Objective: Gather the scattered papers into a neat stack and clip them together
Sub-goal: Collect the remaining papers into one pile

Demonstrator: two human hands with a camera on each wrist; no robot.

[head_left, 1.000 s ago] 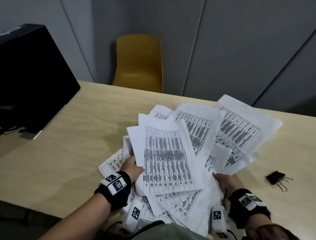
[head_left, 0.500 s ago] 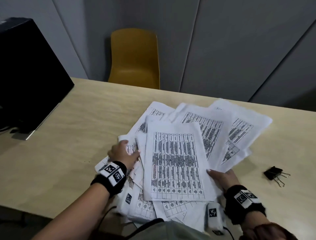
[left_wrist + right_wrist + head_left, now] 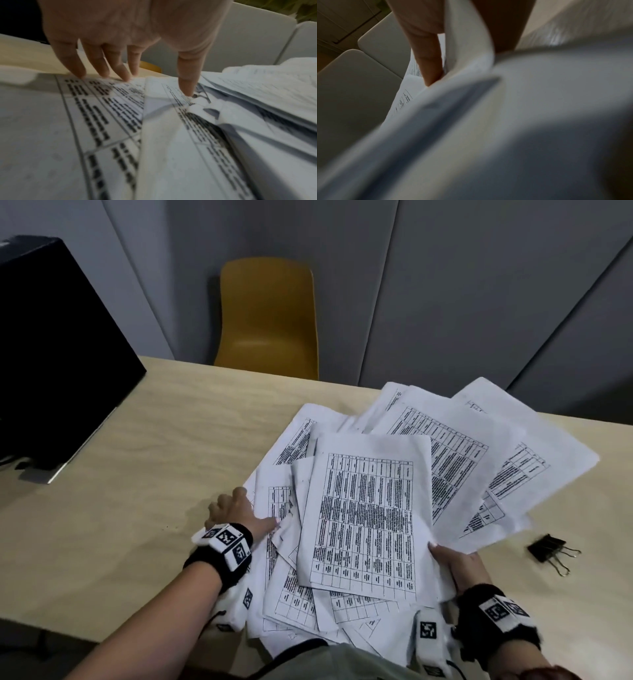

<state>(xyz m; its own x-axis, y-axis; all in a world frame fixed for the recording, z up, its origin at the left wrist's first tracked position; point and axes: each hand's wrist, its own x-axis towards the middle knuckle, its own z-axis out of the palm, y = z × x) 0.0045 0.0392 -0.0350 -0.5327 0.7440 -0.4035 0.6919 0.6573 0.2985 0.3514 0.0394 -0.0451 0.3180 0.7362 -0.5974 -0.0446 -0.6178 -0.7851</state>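
Now the papers (image 3: 363,518) lie in a messy fan in the middle and right of the head picture, on a light wooden table (image 3: 137,491). They are white sheets with black printed grids. They lie one over the other and point different ways, so they are not lined up.

The left hand (image 3: 236,513) is at the left edge of the pile. Its fingers (image 3: 75,65) are straight and spread, and the tips press down on a sheet. Its thumb (image 3: 187,81) presses on another sheet, and the paper is wrinkled up just beside it.

The right hand (image 3: 455,565) is at the lower right of the pile. It grips the papers by their edge: one fingertip lies on top, and the rest is hidden under the sheets. In the right wrist picture a sheet curls between one finger (image 3: 428,60) and the rest of the hand — most of that picture is blurry.

A black binder clip (image 3: 548,547) lies on the table at the right, near the pile but not touching it.

A yellow chair (image 3: 270,320) stands behind the table in the upper middle, and a black screen (image 3: 51,354) is at the upper left.
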